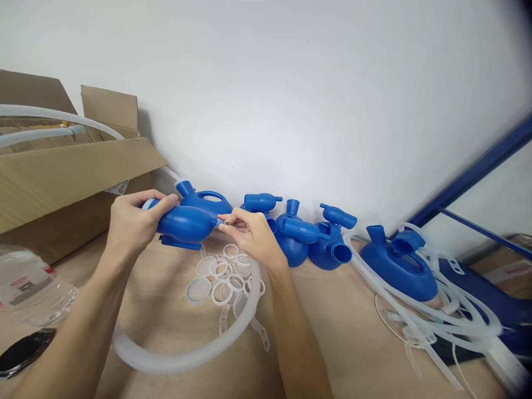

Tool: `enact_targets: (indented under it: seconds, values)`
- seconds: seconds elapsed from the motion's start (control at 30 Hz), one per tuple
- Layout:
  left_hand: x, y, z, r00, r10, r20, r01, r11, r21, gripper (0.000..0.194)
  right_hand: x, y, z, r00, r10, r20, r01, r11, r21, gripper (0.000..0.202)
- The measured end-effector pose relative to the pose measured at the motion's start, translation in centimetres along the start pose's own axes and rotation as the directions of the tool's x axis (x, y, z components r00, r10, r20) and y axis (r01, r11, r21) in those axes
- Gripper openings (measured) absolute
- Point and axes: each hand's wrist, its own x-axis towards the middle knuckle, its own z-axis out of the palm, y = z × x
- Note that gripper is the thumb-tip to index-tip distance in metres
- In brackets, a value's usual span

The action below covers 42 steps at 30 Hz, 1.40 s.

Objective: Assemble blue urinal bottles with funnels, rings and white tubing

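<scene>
My left hand (137,216) is wrapped around a blue plastic funnel-like cup (189,223), its wide end under the fingers and its narrow spout pointing right. At that spout my right hand (249,230) pinches a pale end piece, seemingly the end of a translucent corrugated hose (187,360); a small shiny bit shows between the fingertips. The hose loops down from beneath the right hand and passes under my left forearm. Just behind the cup stands a blue urinal bottle (208,202) with a handle. Several translucent rings and caps (222,292) lie below my hands.
More blue urinal bottles (326,252) line the wall, some with cups on top. Another bottle (399,271) sits beside coiled white tubing (469,327) at right. An open cardboard box (75,177) stands left, near a clear plastic bottle (33,288) and a black object (25,352).
</scene>
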Motion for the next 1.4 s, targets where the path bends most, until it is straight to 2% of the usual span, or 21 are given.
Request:
enact_targets:
  seconds: [0.1,0.23,0.3,0.37,0.47,0.63,0.83,1.0,1.1,1.17,1.27,1.4]
  values:
    - [-0.1,0.1,-0.2,1.0,0.021,-0.02,-0.02,0.999,0.044,0.036,0.4,0.9,0.5,0.994,0.11,-0.002,-0.108,0.974,0.199,0.023]
    - [0.1,0.0,-0.4,0.999,0.035,-0.011,-0.035,0.998,0.061,0.035,0.7,1.9,0.8,0.986,0.157,0.059,-0.167,0.944,0.285,0.026]
    - [0.2,-0.1,-0.5,0.999,0.032,0.004,-0.032,0.997,0.068,0.035,0.7,1.8,0.8,0.988,0.143,0.067,-0.154,0.966,0.207,0.024]
    - [0.2,-0.1,-0.6,0.999,0.044,0.002,-0.044,0.995,0.094,0.035,0.7,1.5,0.8,0.993,0.106,0.051,-0.108,0.993,0.049,0.016]
    - [0.2,0.2,-0.8,0.997,0.074,-0.028,-0.07,0.99,0.126,0.037,0.6,0.7,0.7,0.999,0.035,0.027,-0.03,0.987,-0.161,0.011]
    - [0.0,0.7,-1.1,0.998,0.064,-0.025,-0.061,0.993,0.105,0.037,0.4,0.1,0.7,0.998,-0.066,-0.006,0.06,0.934,-0.352,0.012]
    - [0.5,0.2,-1.7,0.998,0.012,-0.055,-0.005,0.992,0.128,0.037,0.2,-0.3,0.7,1.0,-0.015,0.014,0.02,0.825,-0.564,0.015]
    - [0.4,0.1,-1.6,1.0,0.023,0.004,-0.024,0.991,0.132,0.039,-0.1,-1.0,0.2,0.994,0.095,0.06,-0.059,0.894,-0.445,0.021]
    - [-0.2,0.7,-0.9,0.999,0.031,0.021,-0.033,0.993,0.111,0.04,-0.4,-1.4,0.1,0.989,0.038,0.143,0.015,0.936,-0.352,0.041]
    - [-0.6,1.2,-0.4,0.999,0.027,0.021,-0.029,0.995,0.093,0.041,-0.5,-1.6,0.2,0.987,0.014,0.16,0.043,0.935,-0.351,0.048]
    - [-1.0,1.6,0.1,1.0,0.009,0.01,-0.009,0.997,0.077,0.04,-0.4,-1.8,0.3,0.986,0.044,0.16,0.022,0.921,-0.389,0.052]
    - [-1.0,1.1,0.4,0.998,-0.036,0.057,0.038,0.999,-0.036,0.036,-0.2,-1.6,0.4,0.983,0.054,0.174,0.013,0.932,-0.362,0.052]
